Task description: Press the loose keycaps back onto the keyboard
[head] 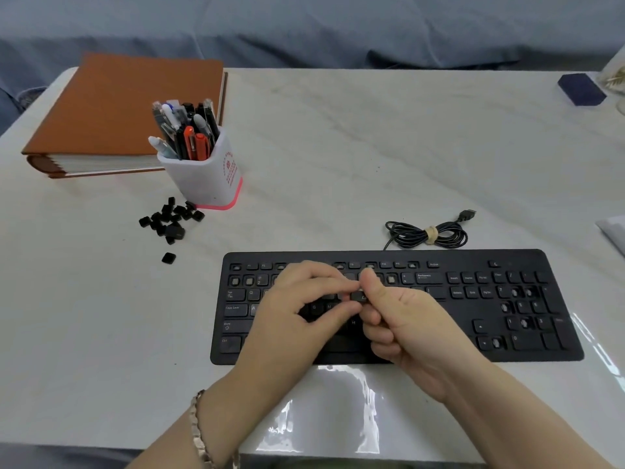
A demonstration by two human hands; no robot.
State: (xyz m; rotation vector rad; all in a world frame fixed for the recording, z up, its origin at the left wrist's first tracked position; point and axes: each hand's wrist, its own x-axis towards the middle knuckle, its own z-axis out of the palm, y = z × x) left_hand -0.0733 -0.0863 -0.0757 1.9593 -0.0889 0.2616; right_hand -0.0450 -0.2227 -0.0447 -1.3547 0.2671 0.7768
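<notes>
A black keyboard [490,330] lies on the white table, with several keycaps missing in its top rows and number pad. Both hands meet above its middle. My left hand [297,313] and my right hand [406,319] pinch a small black keycap [357,296] between their fingertips, just over the letter rows. A heap of several loose black keycaps [170,220] lies on the table to the upper left of the keyboard, and a single keycap [168,257] sits apart, nearer the keyboard's left end.
A white pen holder [209,177] full of pens stands right behind the keycap heap. Behind it lies a thick brown binder [111,110]. The keyboard's coiled cable [427,234] rests just beyond its top edge. A dark blue object [580,89] is at the far right.
</notes>
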